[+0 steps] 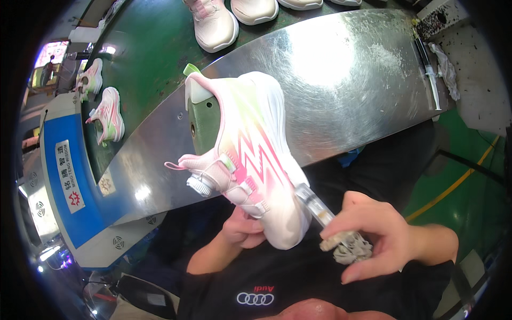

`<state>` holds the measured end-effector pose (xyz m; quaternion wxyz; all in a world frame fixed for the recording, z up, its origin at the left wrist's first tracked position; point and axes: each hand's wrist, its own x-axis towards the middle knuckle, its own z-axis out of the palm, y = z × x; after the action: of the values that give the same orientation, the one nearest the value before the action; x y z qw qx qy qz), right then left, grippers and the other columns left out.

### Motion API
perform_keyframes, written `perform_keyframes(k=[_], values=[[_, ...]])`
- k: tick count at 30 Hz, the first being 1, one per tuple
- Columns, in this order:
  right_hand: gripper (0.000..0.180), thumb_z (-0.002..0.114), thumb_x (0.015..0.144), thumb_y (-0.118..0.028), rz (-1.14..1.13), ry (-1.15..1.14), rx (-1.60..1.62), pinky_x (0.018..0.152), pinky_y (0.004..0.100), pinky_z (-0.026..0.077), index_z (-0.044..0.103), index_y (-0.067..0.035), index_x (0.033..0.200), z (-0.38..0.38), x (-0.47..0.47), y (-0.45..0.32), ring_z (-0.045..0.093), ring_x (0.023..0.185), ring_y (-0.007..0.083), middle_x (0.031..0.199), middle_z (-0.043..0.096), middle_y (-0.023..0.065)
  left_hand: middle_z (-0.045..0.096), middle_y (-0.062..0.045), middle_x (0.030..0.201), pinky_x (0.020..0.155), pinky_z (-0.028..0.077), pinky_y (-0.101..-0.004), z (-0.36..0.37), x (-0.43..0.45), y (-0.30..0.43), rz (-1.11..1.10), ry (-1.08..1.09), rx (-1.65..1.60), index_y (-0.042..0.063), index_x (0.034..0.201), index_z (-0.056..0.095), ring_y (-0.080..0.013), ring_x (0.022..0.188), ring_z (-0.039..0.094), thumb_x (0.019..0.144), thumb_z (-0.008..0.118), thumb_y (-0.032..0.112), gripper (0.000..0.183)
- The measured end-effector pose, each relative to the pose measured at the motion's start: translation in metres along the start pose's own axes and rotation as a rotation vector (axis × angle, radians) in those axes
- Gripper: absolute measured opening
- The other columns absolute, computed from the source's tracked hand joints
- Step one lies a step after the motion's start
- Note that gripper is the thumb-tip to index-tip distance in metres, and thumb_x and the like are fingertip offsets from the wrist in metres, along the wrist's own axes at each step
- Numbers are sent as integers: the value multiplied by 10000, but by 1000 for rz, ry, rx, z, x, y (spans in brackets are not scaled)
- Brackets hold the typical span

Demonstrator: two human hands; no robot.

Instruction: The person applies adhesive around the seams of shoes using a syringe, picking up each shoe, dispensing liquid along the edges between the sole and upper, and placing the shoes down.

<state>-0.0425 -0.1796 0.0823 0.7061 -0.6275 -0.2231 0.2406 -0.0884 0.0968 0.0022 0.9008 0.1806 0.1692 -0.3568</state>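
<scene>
A pink, white and pale green sneaker (256,160) is tilted toe-down over the front edge of the metal-topped bench. It has a lacing dial (199,185) on the tongue side, and a dark green shoe last (204,124) fills its opening. My left hand (243,230) grips it near the toe, with some fingers hidden behind it. In my right hand (372,232) is a slim flat tool (316,206), its tip touching or very close to the seam between upper and white sole. A crumpled greyish lump (352,250), its material unclear, sits within the same hand.
The polished metal plate (320,116) borders a green conveyor surface (140,52). Several similar sneakers (216,28) stand at the far side, and another (110,116) lies left. A syringe (430,74) rests at the plate's right end beside crumpled plastic (448,72). A blue-and-white machine panel (72,140) flanks the left.
</scene>
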Motion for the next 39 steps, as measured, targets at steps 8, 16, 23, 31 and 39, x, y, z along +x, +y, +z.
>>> perform_keyframes(k=[8,16,23,31,39], values=[[534,823,679,-330,35,-16,-148,617,266,308,632,-32,1078,-12,-35,-42,536,648,109,919,684,-2,540,-131,1246,1003,410,-476,33,48,-3,-328,7,58,55,1320,424,-300,1177,516,648,669,10,716],[575,819,664,-389,-33,126,-233,593,276,281,638,-35,1080,-9,-69,-54,436,599,131,884,678,11,539,-103,1245,964,460,-446,42,91,-10,-249,-235,111,135,1369,375,-279,1159,534,789,701,72,668],[557,810,663,-415,-119,206,-362,578,286,274,650,-44,1047,-8,-72,-46,376,590,147,839,654,16,585,-69,1191,921,501,-378,45,109,-12,-180,-287,47,155,1352,407,-247,1104,576,788,702,39,647],[485,813,657,-368,-207,230,-637,515,275,272,656,-73,1008,5,-64,-33,358,531,145,770,604,-9,621,-98,1143,905,521,-348,55,119,-12,-155,-358,-32,73,1180,568,-221,1083,595,851,644,46,339],[350,787,686,-291,-326,269,-975,479,234,287,653,-114,957,14,-53,-17,339,519,131,761,599,-19,609,-135,1160,844,554,-288,58,121,-10,-165,-382,-43,54,1222,535,-241,1098,592,858,643,112,384]])
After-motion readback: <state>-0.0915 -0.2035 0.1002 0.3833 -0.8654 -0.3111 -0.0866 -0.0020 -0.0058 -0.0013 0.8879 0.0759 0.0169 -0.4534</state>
